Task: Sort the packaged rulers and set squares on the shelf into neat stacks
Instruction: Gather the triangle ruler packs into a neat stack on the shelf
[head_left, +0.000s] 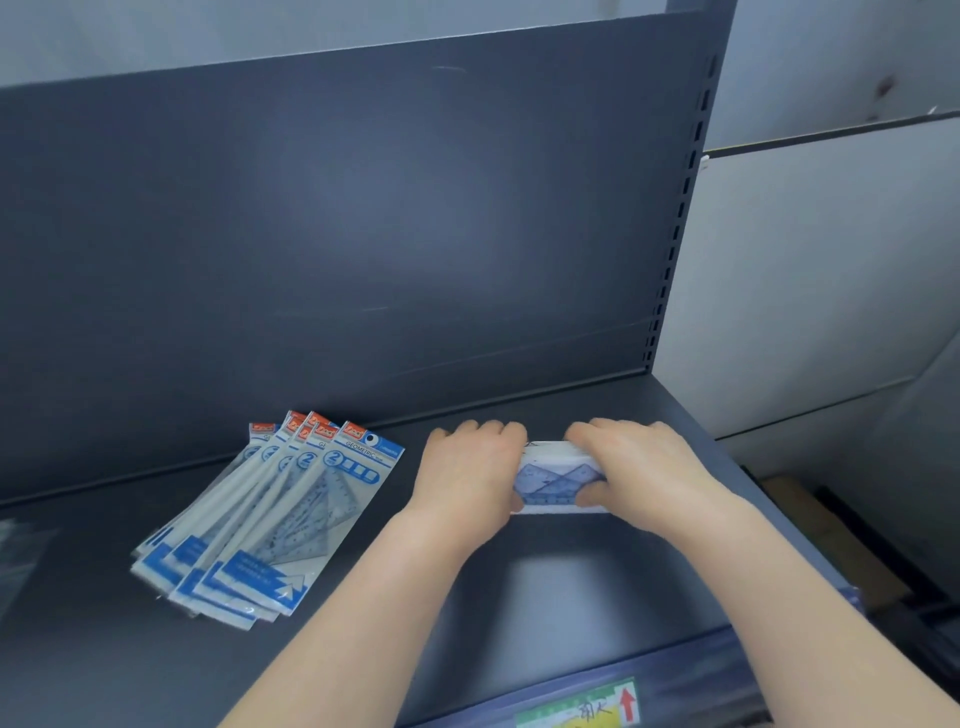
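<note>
A matte dark grey metal shelf (571, 597) fills the view. At 5 o'clock from centre, the left hand (470, 470) and right hand (639, 462) each curl round one end of a small stack of glossy plastic set-square packets (558, 480). Blue triangles show through, and its long axis runs 9 to 3 o'clock. At 8 o'clock, flat packets (270, 519) lie fanned and overlapping, red headers pointing to 1 o'clock, blue ends to 7.

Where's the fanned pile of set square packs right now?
Head view: the fanned pile of blue-and-white set square packs lies on the dark grey shelf, left of the left hand.
</note>
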